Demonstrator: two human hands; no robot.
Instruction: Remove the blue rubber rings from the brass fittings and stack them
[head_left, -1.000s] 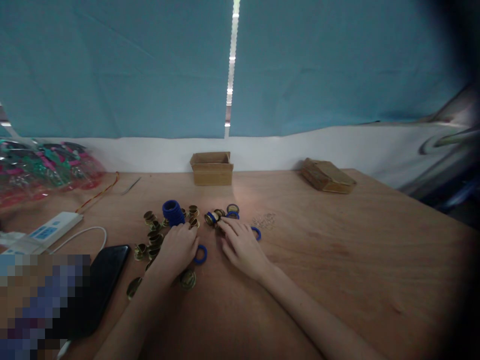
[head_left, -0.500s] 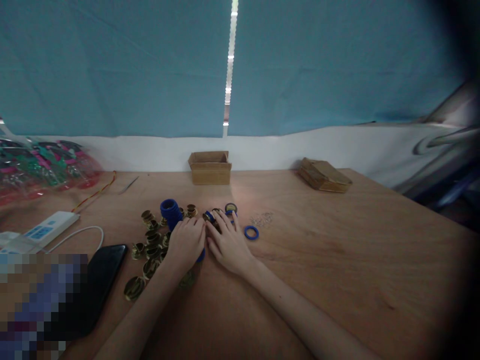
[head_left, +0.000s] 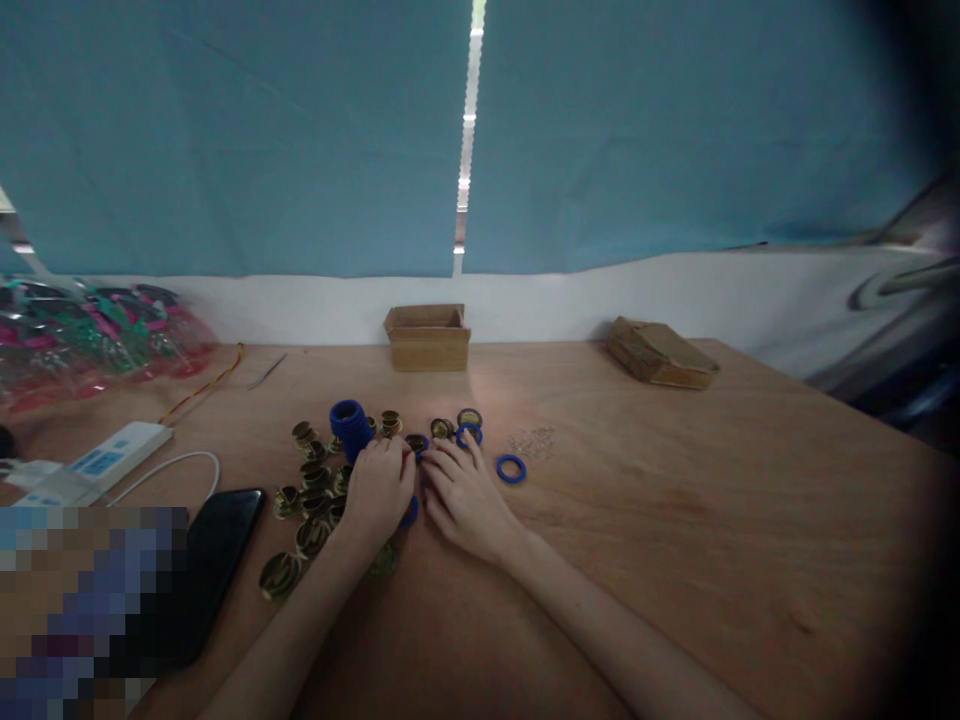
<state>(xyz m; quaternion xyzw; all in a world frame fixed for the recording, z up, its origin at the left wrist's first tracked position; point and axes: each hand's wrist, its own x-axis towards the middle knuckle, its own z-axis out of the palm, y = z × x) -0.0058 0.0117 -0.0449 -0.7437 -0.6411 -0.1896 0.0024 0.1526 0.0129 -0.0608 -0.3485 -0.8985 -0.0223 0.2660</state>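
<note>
Blue-ringed brass piece [head_left: 417, 443]: middle of the frame, a touch left, right at the top of the gap between left hand [head_left: 381, 488] and right hand [head_left: 471, 500]; can't make out its long axis
Nearer hand: basically a tie
Fingers: left ones curled, right ones loosely spread, tips mostly hidden, so can't tell if either's gripping it
Vs a second ago: hands nearly together now, loose blue ring [head_left: 511, 480] right of centre fully uncovered
</note>
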